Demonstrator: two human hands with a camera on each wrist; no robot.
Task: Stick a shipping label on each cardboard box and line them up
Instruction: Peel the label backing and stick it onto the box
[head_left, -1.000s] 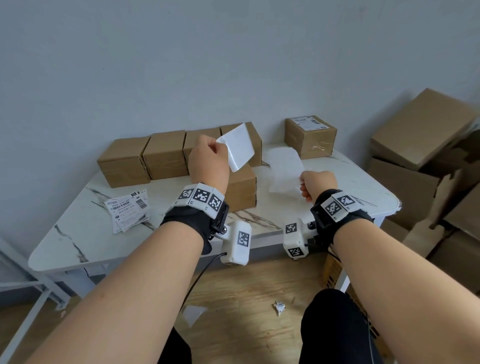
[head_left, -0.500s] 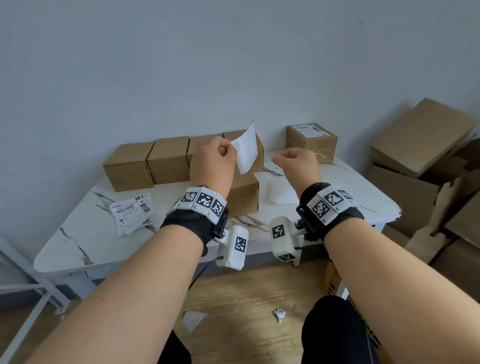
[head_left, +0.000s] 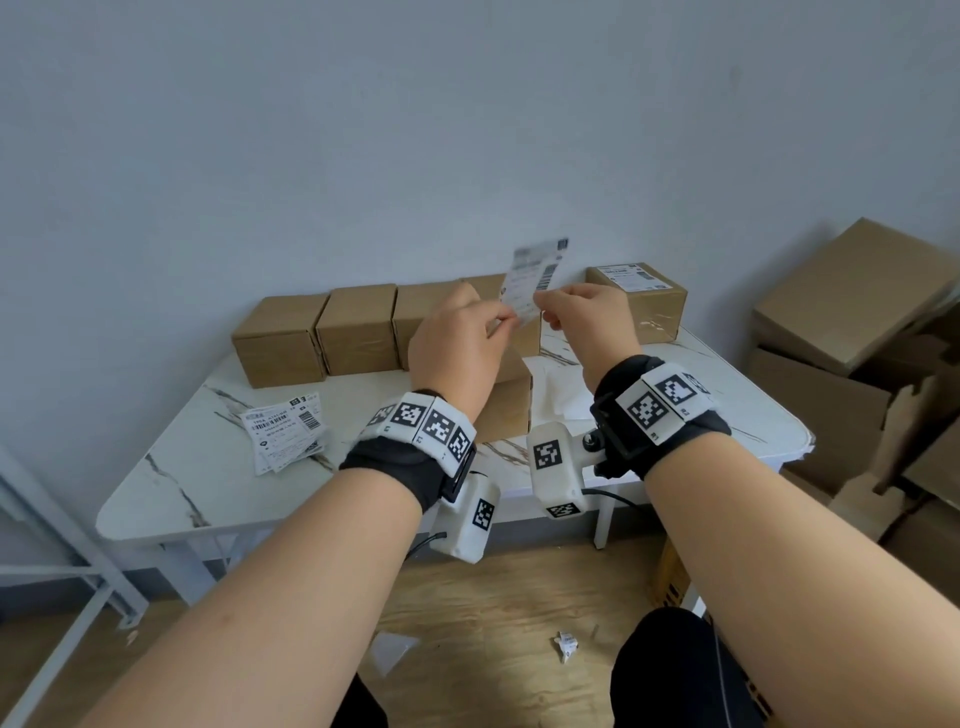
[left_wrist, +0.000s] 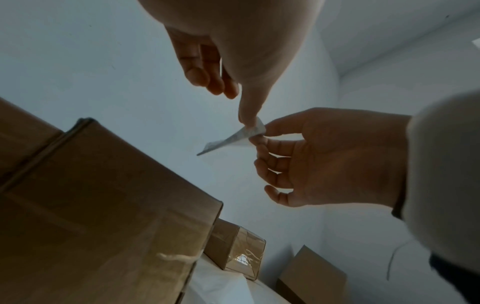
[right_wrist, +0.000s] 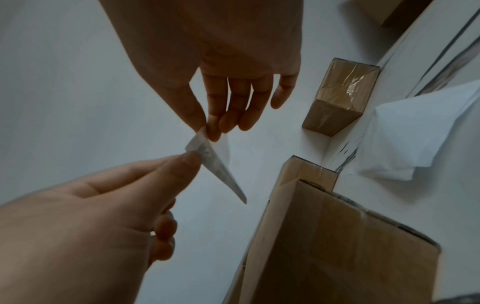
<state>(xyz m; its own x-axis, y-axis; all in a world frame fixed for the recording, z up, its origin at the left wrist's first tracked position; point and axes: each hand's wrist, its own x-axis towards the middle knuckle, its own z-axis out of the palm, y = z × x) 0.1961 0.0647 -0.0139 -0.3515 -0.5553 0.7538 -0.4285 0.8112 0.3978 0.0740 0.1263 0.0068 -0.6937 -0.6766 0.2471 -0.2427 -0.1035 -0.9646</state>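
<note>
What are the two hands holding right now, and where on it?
Both hold one shipping label in the air over the boxes. The left hand and right hand each pinch its lower edge, at neighbouring spots, between thumb and fingertips.

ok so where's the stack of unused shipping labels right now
In the head view, the stack of shipping labels lies on the left part of the marble table, in front of the leftmost cardboard box.

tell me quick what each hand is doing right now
Left hand: pinching the lower edge of the label, held up in the air.
Right hand: pinching the same label beside it.
</note>
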